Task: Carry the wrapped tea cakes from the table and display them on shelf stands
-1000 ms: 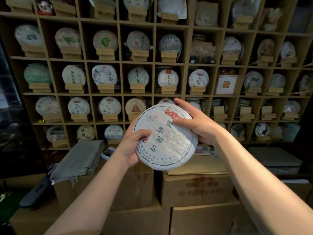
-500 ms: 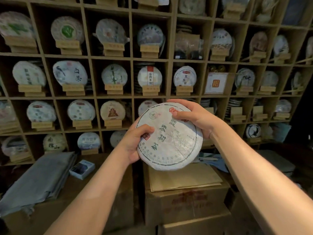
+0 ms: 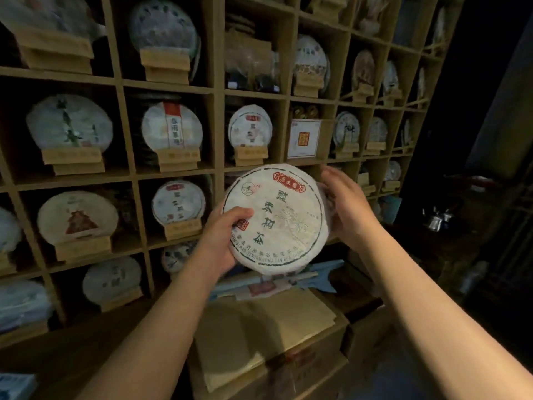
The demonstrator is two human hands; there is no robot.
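Note:
A round tea cake [image 3: 284,223] in white paper with green characters and a red label faces me, held upright in front of the wooden shelf grid [image 3: 219,90]. My left hand [image 3: 223,236] grips its lower left edge, thumb on the front face. My right hand [image 3: 346,210] is at its right rim, fingers behind the cake; how firmly it holds there is unclear. Several wrapped cakes stand on wooden stands in the cubbies, such as one [image 3: 250,131] just above the held cake. The cubby behind the held cake is hidden.
Cardboard boxes [image 3: 271,345] with brown paper on top stand below my hands against the shelf. A white square box [image 3: 304,138] sits in a cubby up right. A dark area with a metal kettle [image 3: 438,219] lies to the right.
The view has moved closer to the shelf and to the right. The cake has turned more upright and risen. My right hand slid from its top edge to its right rim.

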